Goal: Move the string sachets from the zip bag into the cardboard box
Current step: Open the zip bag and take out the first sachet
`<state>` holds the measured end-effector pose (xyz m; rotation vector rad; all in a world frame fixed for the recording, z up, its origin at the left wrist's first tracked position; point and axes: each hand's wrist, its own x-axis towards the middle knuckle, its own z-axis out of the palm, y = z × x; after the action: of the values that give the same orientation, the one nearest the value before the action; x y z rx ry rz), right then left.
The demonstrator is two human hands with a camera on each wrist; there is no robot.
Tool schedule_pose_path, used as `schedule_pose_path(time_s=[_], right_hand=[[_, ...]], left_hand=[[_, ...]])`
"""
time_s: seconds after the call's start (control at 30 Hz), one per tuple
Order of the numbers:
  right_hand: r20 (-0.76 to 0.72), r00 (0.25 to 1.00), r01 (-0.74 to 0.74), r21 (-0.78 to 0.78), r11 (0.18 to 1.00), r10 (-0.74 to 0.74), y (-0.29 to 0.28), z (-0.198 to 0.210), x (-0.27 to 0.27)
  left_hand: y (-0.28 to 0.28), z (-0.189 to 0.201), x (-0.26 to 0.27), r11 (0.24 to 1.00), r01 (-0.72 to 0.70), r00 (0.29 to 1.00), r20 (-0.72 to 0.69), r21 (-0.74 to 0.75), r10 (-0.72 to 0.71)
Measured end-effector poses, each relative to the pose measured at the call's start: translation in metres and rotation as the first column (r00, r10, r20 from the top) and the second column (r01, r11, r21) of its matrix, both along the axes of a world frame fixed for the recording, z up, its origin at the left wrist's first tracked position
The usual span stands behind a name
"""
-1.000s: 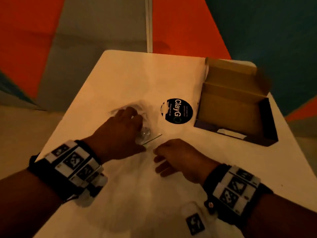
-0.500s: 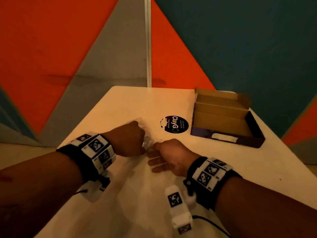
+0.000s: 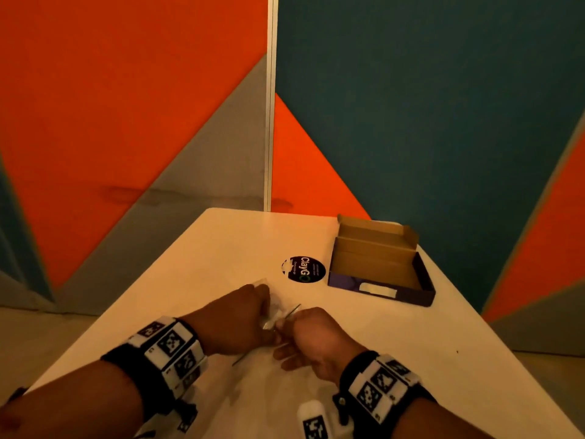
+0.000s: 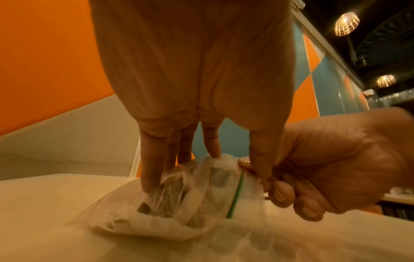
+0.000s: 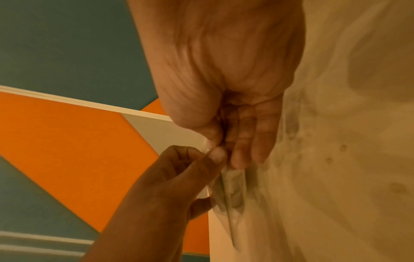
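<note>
Behind the white table (image 3: 395,359), wall panels (image 3: 126,90) in orange, teal and grey. Near the front middle of the tabletop, a clear zip bag (image 4: 179,209) with a green seal line, crumpled, lying on the surface and pinched from both sides. Left hand (image 3: 234,321) curled over the bag's body, fingertips (image 4: 149,184) pressing down into the plastic, thumb gripping the mouth edge. Right hand (image 3: 313,337) just beside it, touching, thumb and forefinger pinching the opposite lip of the mouth, remaining fingers curled under. Inside the bag, small string sachets (image 4: 161,205), seen only as dim shapes through the film; number cannot be told. Cardboard box (image 3: 380,264) open, lid flap up, at the far right of the table, well apart from the hands, its far corner near the table's right edge. Between bag and box, a round black sticker (image 3: 304,269) lettered ClayGo, flat on the surface. Bare tabletop between the right hand and the box's near wall; bare surface also to the left of the bag up to the table's left edge.
</note>
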<state>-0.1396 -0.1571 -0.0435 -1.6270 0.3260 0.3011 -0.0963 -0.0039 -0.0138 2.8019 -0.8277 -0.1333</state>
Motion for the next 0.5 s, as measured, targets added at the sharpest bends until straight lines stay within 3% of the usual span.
schedule_pose_path(time_s=[0.5], right_hand=[[0.248, 0.968, 0.091, -0.166, 0.982, -0.048, -0.01, 0.019, -0.034]], left_hand=[[-0.012, 0.025, -0.032, 0.993, 0.065, 0.992, 0.115, -0.095, -0.054]])
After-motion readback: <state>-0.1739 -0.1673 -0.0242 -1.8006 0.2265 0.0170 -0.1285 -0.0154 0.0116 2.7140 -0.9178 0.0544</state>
